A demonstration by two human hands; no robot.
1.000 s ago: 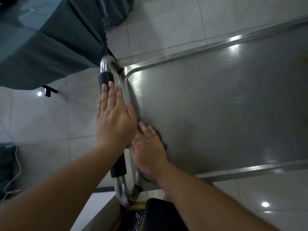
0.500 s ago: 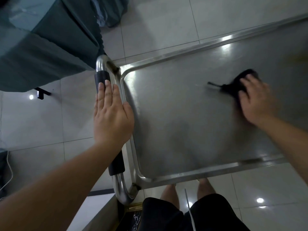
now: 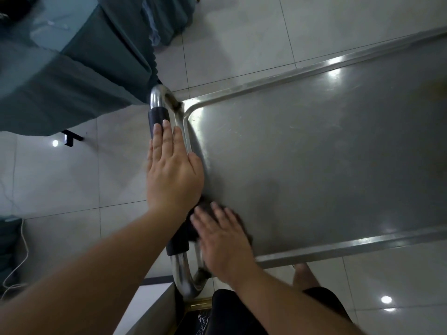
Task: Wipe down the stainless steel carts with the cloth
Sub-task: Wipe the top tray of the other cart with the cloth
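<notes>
The right hand [image 3: 222, 240] presses flat on the dark crumpled cloth [image 3: 205, 206], seemingly not clutching it, at the near corner of the long stainless steel cart tray [image 3: 314, 165]. Unwiped steel stretches rightward from it. The left hand [image 3: 173, 170] rests flat, fingers straight, on the black-sleeved handle [image 3: 158, 117].

dark cloth [image 3: 208, 206] mostly hidden under right hand [image 3: 225, 240], cart [image 3: 314, 165] cut off at right edge

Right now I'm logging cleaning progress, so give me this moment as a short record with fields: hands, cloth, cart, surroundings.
left hand: left hand lies flat, fingers straight, on the cart's handle
right hand: right hand presses the cloth, fingers extended
cloth: dark cloth, mostly hidden under the hand, at the tray's near corner by the handle
cart: steel tray, bare and shiny
surroundings: pale tiled floor; teal fabric upper left
</notes>
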